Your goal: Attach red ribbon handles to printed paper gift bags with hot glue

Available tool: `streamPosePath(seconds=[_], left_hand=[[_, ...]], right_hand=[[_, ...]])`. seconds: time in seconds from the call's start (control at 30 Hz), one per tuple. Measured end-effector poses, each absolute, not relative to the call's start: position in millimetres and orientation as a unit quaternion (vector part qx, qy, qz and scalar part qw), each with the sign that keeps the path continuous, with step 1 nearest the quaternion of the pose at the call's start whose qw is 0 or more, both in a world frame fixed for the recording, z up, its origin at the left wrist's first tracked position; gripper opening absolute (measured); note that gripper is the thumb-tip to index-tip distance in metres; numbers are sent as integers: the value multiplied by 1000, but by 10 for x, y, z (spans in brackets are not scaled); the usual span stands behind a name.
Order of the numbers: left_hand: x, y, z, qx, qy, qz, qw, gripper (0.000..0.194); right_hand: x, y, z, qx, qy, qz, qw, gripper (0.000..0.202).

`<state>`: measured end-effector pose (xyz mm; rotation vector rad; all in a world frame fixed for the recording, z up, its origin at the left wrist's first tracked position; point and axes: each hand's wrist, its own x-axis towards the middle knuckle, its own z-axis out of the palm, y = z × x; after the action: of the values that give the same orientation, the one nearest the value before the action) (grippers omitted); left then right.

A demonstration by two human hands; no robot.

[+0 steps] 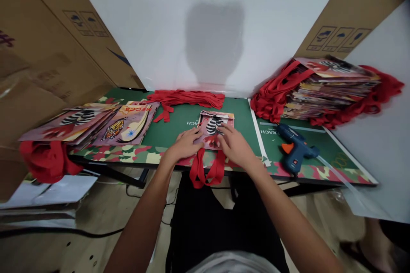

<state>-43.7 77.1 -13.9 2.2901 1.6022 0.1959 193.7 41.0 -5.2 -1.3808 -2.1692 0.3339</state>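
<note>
A small printed paper bag (213, 130) lies flat on the green tabletop before me, striped black and white with red on a pinkish ground. Its red ribbon handle (200, 170) hangs in loops over the table's front edge. My left hand (186, 143) rests at the bag's left side, fingers stretched out over its edge. From the right, my right hand (235, 143) lies on the bag with its fingers spread. Neither hand grips anything; the fingers cover parts of the print.
Printed bags (73, 126) with red ribbon lie at left, beside another bag (128, 126). A bundle of red ribbons (188, 99) is at the back. On the right stand a tall stack of bags (333, 94) and a blue glue gun (294, 149) with a glue stick. A white board (153, 21) closes off the back.
</note>
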Motion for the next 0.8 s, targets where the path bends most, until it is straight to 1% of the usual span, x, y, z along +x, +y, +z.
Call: streamPosePath(seconds=[0.07, 0.2, 0.3, 0.5, 0.63, 0.7, 0.8], left_hand=[[-308, 786, -118, 805, 573, 86, 128, 45], [-18, 922, -168, 788, 600, 129, 44, 40], [96, 976, -266, 795, 586, 154, 12, 36], [86, 956, -351, 833, 529, 158, 23, 28], [48, 1005, -373, 829, 536, 156, 37, 13], [24, 1009, -391, 822, 546, 160, 40, 17], [4, 961, -403, 814, 554, 169, 41, 22]], right_hand=[[1859, 667, -86, -523, -805, 126, 249, 31], [1677, 974, -243, -536, -810, 118, 206, 21], [1590, 938, -352, -563, -798, 95, 193, 25], [1551, 826, -283, -606, -774, 93, 154, 31], [1465, 918, -211, -636, -754, 120, 110, 29], [1395, 919, -198, -649, -744, 116, 108, 29], [1298, 824, -195, -657, -737, 91, 133, 34]])
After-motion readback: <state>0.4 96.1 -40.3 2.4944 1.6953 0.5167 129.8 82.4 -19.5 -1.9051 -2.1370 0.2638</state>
